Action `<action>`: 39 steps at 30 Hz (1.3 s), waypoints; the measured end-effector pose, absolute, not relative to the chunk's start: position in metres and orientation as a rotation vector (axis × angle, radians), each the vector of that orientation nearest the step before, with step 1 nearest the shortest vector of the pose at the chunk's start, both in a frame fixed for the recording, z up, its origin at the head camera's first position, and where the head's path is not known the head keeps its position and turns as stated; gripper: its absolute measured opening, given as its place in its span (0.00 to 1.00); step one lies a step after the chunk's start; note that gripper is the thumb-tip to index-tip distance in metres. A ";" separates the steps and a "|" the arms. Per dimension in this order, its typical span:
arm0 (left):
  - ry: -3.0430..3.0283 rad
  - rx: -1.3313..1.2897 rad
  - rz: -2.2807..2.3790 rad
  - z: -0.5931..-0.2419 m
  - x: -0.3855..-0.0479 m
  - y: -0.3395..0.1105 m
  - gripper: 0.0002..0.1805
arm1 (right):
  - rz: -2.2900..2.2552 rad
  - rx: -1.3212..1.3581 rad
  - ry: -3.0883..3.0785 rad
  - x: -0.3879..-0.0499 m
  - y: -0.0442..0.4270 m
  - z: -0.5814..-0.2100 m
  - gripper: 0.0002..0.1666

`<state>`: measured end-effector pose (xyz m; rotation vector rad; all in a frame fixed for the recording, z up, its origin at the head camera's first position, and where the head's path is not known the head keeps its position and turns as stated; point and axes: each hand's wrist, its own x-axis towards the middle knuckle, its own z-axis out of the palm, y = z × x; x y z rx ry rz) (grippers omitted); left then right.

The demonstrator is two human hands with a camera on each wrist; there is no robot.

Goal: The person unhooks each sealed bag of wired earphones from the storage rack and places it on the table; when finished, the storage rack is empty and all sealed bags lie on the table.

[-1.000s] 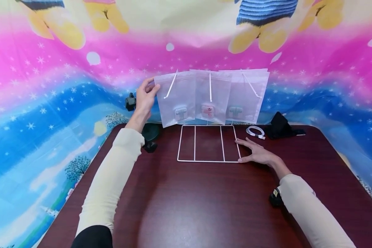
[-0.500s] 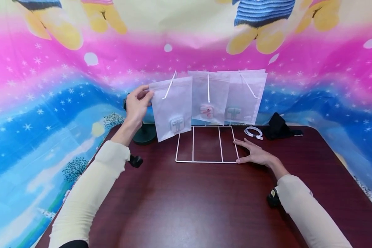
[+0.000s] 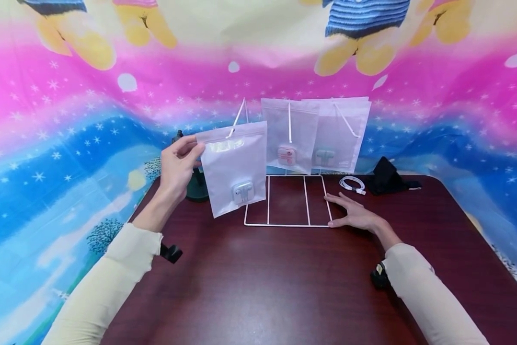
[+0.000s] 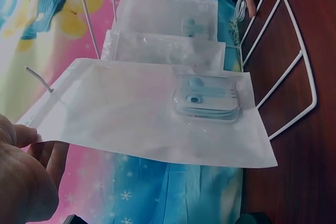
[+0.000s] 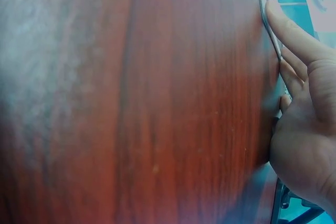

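Observation:
My left hand (image 3: 177,165) pinches the upper left corner of a frosted white zip bag (image 3: 224,163) between thumb and fingers. Wired earphones (image 3: 243,192) in a clear case show at the bag's bottom. The bag is tilted, and the tip of the left white hook (image 3: 237,117) still passes through its top, as the left wrist view shows too. Behind it, a bag with pink earphones (image 3: 287,155) and a bag with green earphones (image 3: 325,157) hang on the other hooks of the wire rack (image 3: 287,225). My right hand (image 3: 357,214) rests with spread fingers at the rack base's right front corner.
A coiled white cable (image 3: 352,184) and a black object (image 3: 387,177) lie at the back right of the brown table (image 3: 275,278). A dark stand with a round base (image 3: 196,189) is behind my left hand. A printed cloth (image 3: 206,72) hangs behind.
My left hand has drawn the left bag forward and down along its hook to the hook's end, apart from the other bags. My right hand stays on the rack base.

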<state>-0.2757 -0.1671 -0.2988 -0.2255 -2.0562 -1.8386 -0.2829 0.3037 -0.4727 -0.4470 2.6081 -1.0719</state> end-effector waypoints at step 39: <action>-1.883 -0.084 -2.092 -0.305 -0.220 -0.217 0.12 | -1.041 -0.438 2.627 -0.286 0.304 -0.478 0.55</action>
